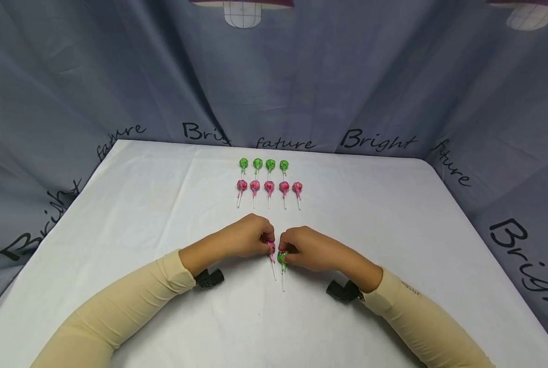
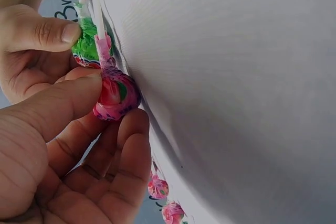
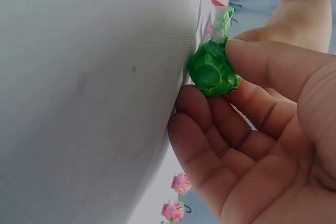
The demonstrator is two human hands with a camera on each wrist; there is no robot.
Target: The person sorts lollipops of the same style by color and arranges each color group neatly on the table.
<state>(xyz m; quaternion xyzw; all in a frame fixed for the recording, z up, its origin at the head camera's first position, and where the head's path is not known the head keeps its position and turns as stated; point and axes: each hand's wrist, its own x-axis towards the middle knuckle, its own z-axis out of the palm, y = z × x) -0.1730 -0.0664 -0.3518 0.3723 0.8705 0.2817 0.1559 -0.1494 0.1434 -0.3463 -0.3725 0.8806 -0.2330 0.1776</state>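
Observation:
In the head view my left hand (image 1: 250,236) pinches a pink lollipop (image 1: 271,248) by its wrapped head, the white stick pointing toward me. Close beside it, my right hand (image 1: 312,249) holds a green lollipop (image 1: 282,257) between thumb and fingers, its stick also toward me. The left wrist view shows the pink wrapper (image 2: 116,98) between thumb and fingertips, with the green one (image 2: 86,43) just behind. From the right wrist, the green wrapped head (image 3: 212,69) sits between thumb and curled fingers, low over the white cloth.
Farther back on the white table (image 1: 163,204) lie two rows of lollipops: several green ones (image 1: 257,163) behind several pink ones (image 1: 269,187). The pink row reaches farther right than the green one. A grey printed curtain (image 1: 301,76) surrounds the table's back and sides.

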